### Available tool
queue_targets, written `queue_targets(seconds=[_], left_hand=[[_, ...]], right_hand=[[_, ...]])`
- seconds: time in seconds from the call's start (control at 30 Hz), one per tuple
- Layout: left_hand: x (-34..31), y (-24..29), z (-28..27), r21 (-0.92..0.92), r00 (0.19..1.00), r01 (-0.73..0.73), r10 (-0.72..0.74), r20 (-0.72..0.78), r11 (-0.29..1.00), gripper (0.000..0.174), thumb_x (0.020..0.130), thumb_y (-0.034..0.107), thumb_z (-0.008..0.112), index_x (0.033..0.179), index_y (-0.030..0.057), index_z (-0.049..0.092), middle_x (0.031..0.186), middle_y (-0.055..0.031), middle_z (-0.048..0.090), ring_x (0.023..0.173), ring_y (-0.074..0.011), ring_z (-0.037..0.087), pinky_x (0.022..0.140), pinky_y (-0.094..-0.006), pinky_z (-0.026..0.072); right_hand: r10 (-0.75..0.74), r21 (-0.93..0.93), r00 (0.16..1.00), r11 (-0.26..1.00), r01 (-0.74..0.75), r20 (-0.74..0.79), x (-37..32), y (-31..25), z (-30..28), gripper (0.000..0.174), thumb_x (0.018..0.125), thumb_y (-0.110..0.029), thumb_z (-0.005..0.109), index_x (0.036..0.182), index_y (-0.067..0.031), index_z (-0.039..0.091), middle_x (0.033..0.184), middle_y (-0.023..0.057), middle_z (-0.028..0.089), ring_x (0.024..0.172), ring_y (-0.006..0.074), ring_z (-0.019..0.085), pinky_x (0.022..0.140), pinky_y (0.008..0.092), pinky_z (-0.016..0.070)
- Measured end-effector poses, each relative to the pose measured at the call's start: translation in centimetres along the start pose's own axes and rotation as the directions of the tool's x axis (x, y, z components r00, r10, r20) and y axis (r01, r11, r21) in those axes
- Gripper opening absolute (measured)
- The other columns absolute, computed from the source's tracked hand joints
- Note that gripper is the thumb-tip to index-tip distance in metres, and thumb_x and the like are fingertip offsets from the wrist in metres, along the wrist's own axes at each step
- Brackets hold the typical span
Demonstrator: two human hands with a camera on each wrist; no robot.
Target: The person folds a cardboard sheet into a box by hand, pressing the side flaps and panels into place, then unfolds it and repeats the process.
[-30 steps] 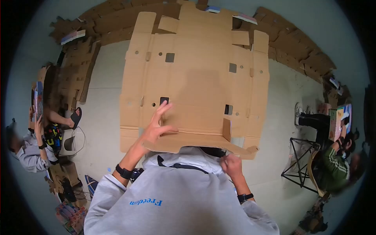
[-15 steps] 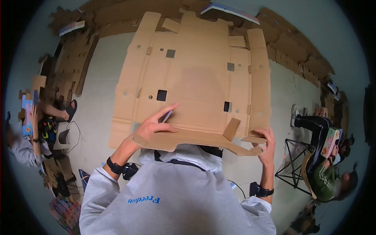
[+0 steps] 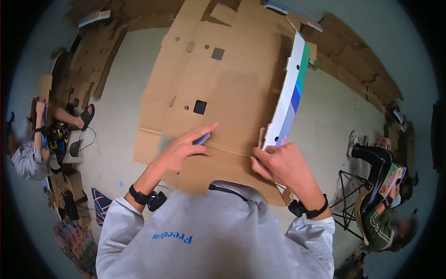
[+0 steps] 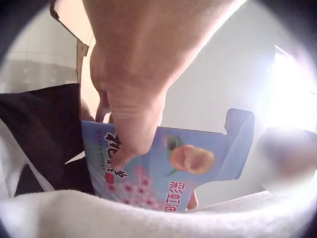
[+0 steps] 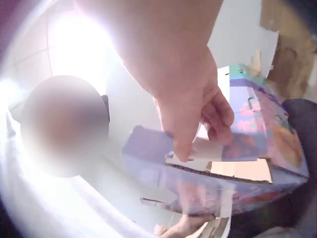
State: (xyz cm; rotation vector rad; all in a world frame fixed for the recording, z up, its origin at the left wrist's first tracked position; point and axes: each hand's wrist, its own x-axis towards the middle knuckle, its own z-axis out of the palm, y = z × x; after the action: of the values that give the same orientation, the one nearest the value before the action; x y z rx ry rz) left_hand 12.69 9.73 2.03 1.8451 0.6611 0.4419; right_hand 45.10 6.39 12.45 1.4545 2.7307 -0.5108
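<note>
A large unfolded cardboard box lies in front of the person, plain brown inside up. Its right side panel stands folded up, with white, blue and green print outside. My right hand grips the near end of that panel, fingers curled over the edge; in the right wrist view thumb and fingers pinch a white-edged flap. At the near left, my left hand grips the near flap, index finger stretched over the inside beside a small blue tab. The left wrist view shows its thumb against the blue printed face.
A seated person handles a box at the left; another sits at the right with a printed box, beside a black-framed stool. Flattened cardboard lines the walls. A cable and a patterned cushion-like item lie at the left.
My right hand has moved from the near right corner flap inward to the side panel, which has gone from flat to upright. The left hand stays at the near left part of the box.
</note>
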Motion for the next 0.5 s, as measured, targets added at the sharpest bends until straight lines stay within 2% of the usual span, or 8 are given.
queue_targets(seconds=[0.1, 0.17, 0.23, 0.3, 0.33, 0.43, 0.47, 0.5], left_hand=[[-1.2, 0.2, -0.1, 0.34, 0.988, 0.126, -0.088, -0.124, 0.932, 0.067, 0.082, 0.008, 0.075, 0.147, 0.0152, 0.064, 0.173, -0.016, 0.037, 0.164, -0.0382, 0.023, 0.131, -0.0541, 0.0213], [-3.1, -0.8, -1.1, 0.315, 0.953, 0.244, -0.166, -0.254, 0.917, 0.074, 0.087, 0.011, 0.074, 0.157, 0.0192, 0.054, 0.171, -0.0153, 0.039, 0.165, -0.0378, 0.019, 0.132, -0.0563, 0.0144], [-5.3, -2.0, -1.7, 0.338, 0.867, 0.415, -0.255, -0.427, 0.844, 0.071, 0.093, 0.014, 0.072, 0.159, 0.0212, 0.051, 0.168, -0.0145, 0.044, 0.163, -0.0371, 0.023, 0.13, -0.0566, 0.0171], [-7.2, -3.2, -1.6, 0.381, 0.716, 0.623, -0.302, -0.629, 0.683, 0.058, 0.099, 0.016, 0.069, 0.155, 0.0214, 0.057, 0.162, -0.0136, 0.052, 0.159, -0.0359, 0.034, 0.127, -0.0552, 0.0295], [-8.2, -3.8, -2.5, 0.157, 0.663, 0.624, -0.412, -0.624, 0.766, 0.053, 0.101, 0.016, 0.067, 0.154, 0.0189, 0.058, 0.157, -0.0134, 0.055, 0.154, -0.0351, 0.041, 0.122, -0.0526, 0.0363], [-10.6, -4.9, -5.1, -0.459, 0.555, 0.526, -0.698, -0.452, 0.716, 0.043, 0.106, 0.017, 0.061, 0.149, 0.0092, 0.06, 0.145, -0.0129, 0.063, 0.136, -0.0295, 0.06, 0.107, -0.0431, 0.0531], [-11.4, -4.8, -5.8, -0.593, 0.538, 0.496, -0.76, -0.364, 0.634, 0.042, 0.106, 0.016, 0.06, 0.147, 0.0045, 0.06, 0.141, -0.0128, 0.063, 0.128, -0.0253, 0.064, 0.102, -0.0387, 0.0562], [-11.9, -4.3, -6.7, -0.713, 0.524, 0.458, -0.809, -0.267, 0.532, 0.041, 0.107, 0.016, 0.058, 0.145, -0.0002, 0.06, 0.138, -0.0126, 0.063, 0.121, -0.0212, 0.069, 0.097, -0.0344, 0.0593]], right_hand=[[-0.055, 0.094, 0.998, 0.994, 0.055, -0.001, 0.9, 1.1, 3.4, 0.025, 0.096, -0.028, 0.07, 0.082, -0.0089, 0.061, 0.063, 0.006, 0.06, 0.049, 0.0292, 0.059, 0.049, 0.0417, 0.0457], [-0.064, 0.089, 0.997, 0.994, 0.068, -0.04, 0.7, 1.3, 4.8, 0.018, 0.094, -0.025, 0.074, 0.089, -0.01, 0.065, 0.07, 0.0043, 0.062, 0.058, 0.0273, 0.063, 0.053, 0.0413, 0.0474], [-0.055, 0.101, 0.991, 0.993, 0.067, -0.123, 0.4, 1.4, 5.1, 0.014, 0.091, -0.021, 0.078, 0.098, -0.0114, 0.07, 0.077, 0.0031, 0.064, 0.069, 0.0264, 0.065, 0.059, 0.0413, 0.0494], [-0.01, 0.13, 0.967, 0.99, 0.045, -0.255, -0.6, 1.7, 5.1, 0.022, 0.088, -0.016, 0.082, 0.108, -0.0132, 0.075, 0.085, 0.0025, 0.065, 0.081, 0.0266, 0.065, 0.068, 0.0415, 0.0514], [0.091, 0.201, 0.972, 0.979, -0.047, -0.217, -1.9, 2.1, 5.5, 0.052, 0.081, -0.01, 0.089, 0.13, -0.0155, 0.073, 0.115, 0.0085, 0.065, 0.112, 0.03, 0.062, 0.089, 0.0455, 0.0538], [0.616, 0.588, 0.676, 0.741, -0.323, -0.405, -2.4, 0.8, 8.5, 0.08, 0.075, -0.01, 0.094, 0.147, -0.0144, 0.06, 0.147, 0.0195, 0.048, 0.136, 0.0377, 0.051, 0.107, 0.046, 0.0501], [0.654, 0.572, 0.673, 0.716, -0.401, -0.346, -2.6, 0.9, 8.4, 0.112, 0.073, -0.009, 0.096, 0.166, -0.0109, 0.033, 0.164, 0.0219, 0.027, 0.15, 0.0368, 0.037, 0.119, 0.0457, 0.0428], [0.702, 0.73, 0.666, 0.59, -0.345, -0.252, -2.4, 0.8, 9.1, 0.117, 0.073, -0.008, 0.095, 0.168, -0.0097, 0.026, 0.164, 0.0212, 0.027, 0.15, 0.0355, 0.037, 0.119, 0.0452, 0.0415]])
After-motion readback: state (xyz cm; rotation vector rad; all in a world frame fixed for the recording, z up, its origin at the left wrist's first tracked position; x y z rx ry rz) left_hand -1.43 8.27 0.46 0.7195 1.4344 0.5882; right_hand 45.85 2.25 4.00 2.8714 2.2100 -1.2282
